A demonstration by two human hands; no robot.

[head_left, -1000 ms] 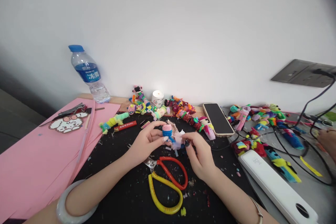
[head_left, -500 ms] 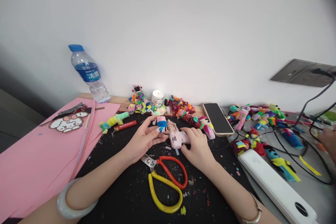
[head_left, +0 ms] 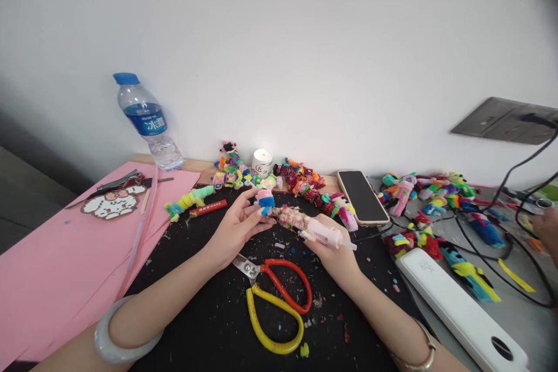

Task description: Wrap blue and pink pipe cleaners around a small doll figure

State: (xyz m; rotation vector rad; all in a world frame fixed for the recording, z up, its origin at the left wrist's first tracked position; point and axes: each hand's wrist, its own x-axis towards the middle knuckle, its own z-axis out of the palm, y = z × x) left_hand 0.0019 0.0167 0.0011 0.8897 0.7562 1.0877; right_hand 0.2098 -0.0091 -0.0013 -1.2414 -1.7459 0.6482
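1. Head view: the right hand (head_left: 335,247), wrapped closed around a pale-pink plastic glue gun (head_left: 321,231), has just swung its crusted nozzle leftward, bringing it beside the workpiece; contact cannot be told.
2. Head view: the left hand (head_left: 231,238) pinches that fuzzy pink-and-blue cylinder (head_left: 265,200) between thumb and fingers, above the black mat (head_left: 209,325).
3. Head view: the clear plastic blue-capped bottle (head_left: 168,154) has white characters on its blue label (head_left: 146,120); lettering on the white cup (head_left: 262,158) and red strip (head_left: 209,208) is too small to read.

R hand (head_left: 336,261) part. behind glue gun (head_left: 323,232)

Glue gun (head_left: 321,233) — pink (pale)
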